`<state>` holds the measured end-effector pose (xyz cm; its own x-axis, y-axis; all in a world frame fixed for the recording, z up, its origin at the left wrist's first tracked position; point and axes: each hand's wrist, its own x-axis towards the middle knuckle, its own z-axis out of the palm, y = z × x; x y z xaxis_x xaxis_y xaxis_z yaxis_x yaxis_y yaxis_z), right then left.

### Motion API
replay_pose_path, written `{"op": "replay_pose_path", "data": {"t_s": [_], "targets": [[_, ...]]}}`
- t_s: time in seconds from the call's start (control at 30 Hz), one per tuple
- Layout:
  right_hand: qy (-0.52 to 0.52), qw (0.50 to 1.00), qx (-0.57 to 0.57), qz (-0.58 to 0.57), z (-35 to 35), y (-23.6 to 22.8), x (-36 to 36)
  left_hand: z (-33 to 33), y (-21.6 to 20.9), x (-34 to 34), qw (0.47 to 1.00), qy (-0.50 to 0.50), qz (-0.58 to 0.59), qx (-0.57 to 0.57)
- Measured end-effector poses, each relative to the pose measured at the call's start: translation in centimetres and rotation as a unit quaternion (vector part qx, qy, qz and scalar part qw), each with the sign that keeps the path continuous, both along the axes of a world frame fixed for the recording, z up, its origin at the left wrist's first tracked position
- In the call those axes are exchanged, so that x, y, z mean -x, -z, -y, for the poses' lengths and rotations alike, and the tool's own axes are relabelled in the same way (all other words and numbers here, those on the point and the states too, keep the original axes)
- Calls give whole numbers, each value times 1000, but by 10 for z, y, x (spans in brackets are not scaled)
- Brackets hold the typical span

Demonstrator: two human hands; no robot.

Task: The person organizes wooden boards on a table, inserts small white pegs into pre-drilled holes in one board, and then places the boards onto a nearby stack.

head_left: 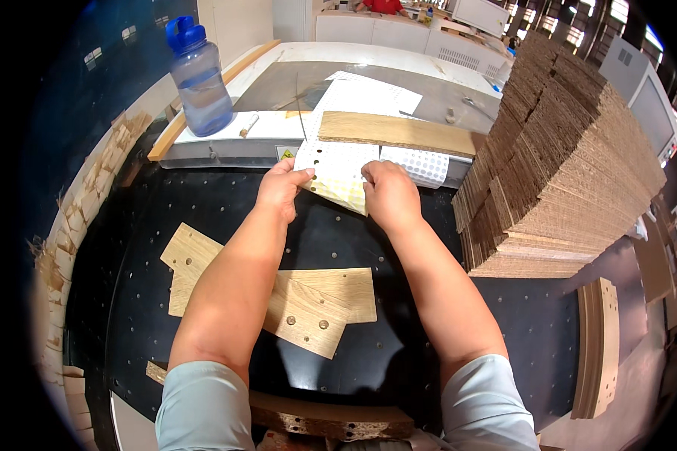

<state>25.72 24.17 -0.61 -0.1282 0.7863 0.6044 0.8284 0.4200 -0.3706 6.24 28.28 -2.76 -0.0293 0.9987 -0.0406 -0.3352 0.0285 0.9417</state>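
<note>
My left hand [281,188] and my right hand [387,194] both grip a white sheet of small round stickers [337,167], held between them over the black perforated table [226,207]. The left thumb and fingers pinch the sheet's left edge; the right hand's fingers curl at its lower right corner, where the sheet bends and looks yellowish. Below my forearms lie two flat wooden boards with drilled holes [308,304], overlapping each other on the table.
A long wooden strip [395,133] and more sticker sheets [421,165] lie on the grey machine bed behind. A blue water bottle [198,75] stands at back left. A tall stack of brown boards [572,165] rises at right. A drilled panel [598,346] leans at lower right.
</note>
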Motion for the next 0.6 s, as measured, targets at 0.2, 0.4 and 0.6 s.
{"op": "replay_pose_path", "data": {"t_s": [0.2, 0.4, 0.6], "targets": [[-9, 1000, -24, -13, -3, -3, 0, 1, -6, -9, 999, 1, 45, -7], [-1, 997, -59, -46, -10, -3, -3, 0, -8, -11, 999, -9, 42, -2], [-6, 996, -82, -45, -8, -2, -3, -1, -3, -11, 998, -6, 60, -10]]}}
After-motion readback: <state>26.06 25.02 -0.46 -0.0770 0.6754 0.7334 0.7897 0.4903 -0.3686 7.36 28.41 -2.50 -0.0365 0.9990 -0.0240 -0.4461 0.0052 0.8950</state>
